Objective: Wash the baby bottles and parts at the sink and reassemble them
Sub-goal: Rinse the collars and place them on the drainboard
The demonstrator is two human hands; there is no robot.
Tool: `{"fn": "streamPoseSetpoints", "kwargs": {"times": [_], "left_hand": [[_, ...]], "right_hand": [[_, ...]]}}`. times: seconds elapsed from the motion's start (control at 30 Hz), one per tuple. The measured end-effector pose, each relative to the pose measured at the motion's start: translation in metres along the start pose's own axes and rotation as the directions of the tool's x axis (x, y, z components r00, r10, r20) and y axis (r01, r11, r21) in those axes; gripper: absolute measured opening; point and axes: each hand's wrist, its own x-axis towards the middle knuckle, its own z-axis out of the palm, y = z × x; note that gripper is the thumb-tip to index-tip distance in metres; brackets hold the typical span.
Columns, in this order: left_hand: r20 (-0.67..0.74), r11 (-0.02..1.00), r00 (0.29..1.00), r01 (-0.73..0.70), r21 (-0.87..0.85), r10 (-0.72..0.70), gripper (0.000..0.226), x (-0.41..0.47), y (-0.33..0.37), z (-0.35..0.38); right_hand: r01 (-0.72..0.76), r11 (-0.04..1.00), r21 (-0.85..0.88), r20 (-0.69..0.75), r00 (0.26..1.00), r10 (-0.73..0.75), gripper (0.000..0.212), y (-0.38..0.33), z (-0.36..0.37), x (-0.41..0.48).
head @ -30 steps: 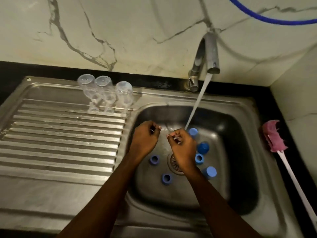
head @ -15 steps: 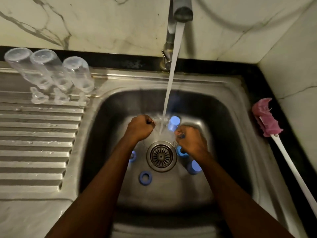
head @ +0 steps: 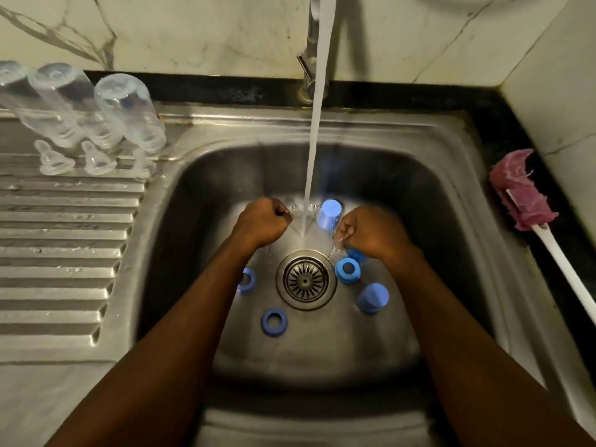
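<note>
Now the hands sit apart over the sink point(head: 451, 175), where a second ago they were nearly touching above the drain point(head: 305, 279). The left hand point(head: 261, 222) is up-left of the drain, fingers clenched into a fist. The right hand point(head: 371, 232) is up-right of it, fingers likewise curled in, with something clear and wet at its fingertips. Whether either holds a part I cannot tell. The water point(head: 314, 140) from the tap point(head: 309, 59) falls between them, just beyond the drain.

The blue parts lie as before. The far cap point(head: 329, 214) stands beyond the drain between the two fists, and the right cap point(head: 372, 298) is to the drain's right. The right ring point(head: 347, 270) lies just beside the drain, the near ring point(head: 274, 321) on its near-left side, and the left ring point(head: 246, 280) is half hidden by the left forearm.

Far left of the drain, three clear bottles point(head: 129, 114) stand upside down on the draining board point(head: 64, 253), with three clear teats point(head: 95, 159) in front. Far right of the drain, a pink brush point(head: 522, 195) lies on the worktop point(head: 503, 130).
</note>
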Motion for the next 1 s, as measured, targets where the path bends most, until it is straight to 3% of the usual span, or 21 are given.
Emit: {"fn": "streamPoseSetpoints", "kwargs": {"times": [0.1,0.23,0.3,0.53,0.73,0.8,0.87,0.93,1.0], "left_hand": [[-0.006,1.0,1.0,-0.001,-0.012,0.001,0.013,-0.002,0.0,-0.001],[-0.004,1.0,1.0,0.0,0.004,0.0,0.017,-0.003,-0.003,0.0],[-0.003,1.0,1.0,-0.003,0.005,0.003,0.016,-0.004,-0.003,0.0],[-0.002,1.0,1.0,0.014,0.002,-0.014,0.017,-0.005,-0.005,0.003],[0.019,0.999,0.999,0.048,-0.018,-0.047,0.014,-0.006,-0.004,0.004],[0.048,0.991,0.996,0.083,-0.101,-0.079,0.013,-0.004,-0.005,0.004],[0.099,0.948,0.989,0.135,-0.289,-0.111,0.02,-0.006,-0.002,0.001],[0.18,0.884,0.974,0.202,-0.421,-0.137,0.034,-0.009,0.006,-0.001],[0.25,0.838,0.959,0.243,-0.488,-0.133,0.045,-0.012,0.012,-0.001]], "right_hand": [[0.0,0.987,-0.163,-0.086,0.996,-0.014,0.015,-0.009,-0.004,-0.006],[0.016,0.944,-0.331,0.103,0.995,0.019,0.035,-0.016,0.006,-0.018],[0.004,0.927,-0.376,0.109,0.993,0.04,0.039,-0.016,0.009,-0.021],[-0.014,0.927,-0.374,0.042,0.999,0.032,0.036,-0.016,0.009,-0.028],[0.06,0.932,-0.358,-0.012,0.998,-0.069,0.026,-0.022,0.023,-0.026],[0.052,0.968,-0.245,-0.044,0.997,-0.065,0.022,-0.02,0.022,-0.02],[0.013,0.997,0.082,-0.051,0.999,-0.009,0.023,-0.02,0.021,-0.012],[0.012,0.895,0.446,-0.078,0.997,0.026,0.029,-0.024,0.023,-0.002],[0.034,0.779,0.626,-0.102,0.994,0.039,0.026,-0.031,0.024,0.003]]}}
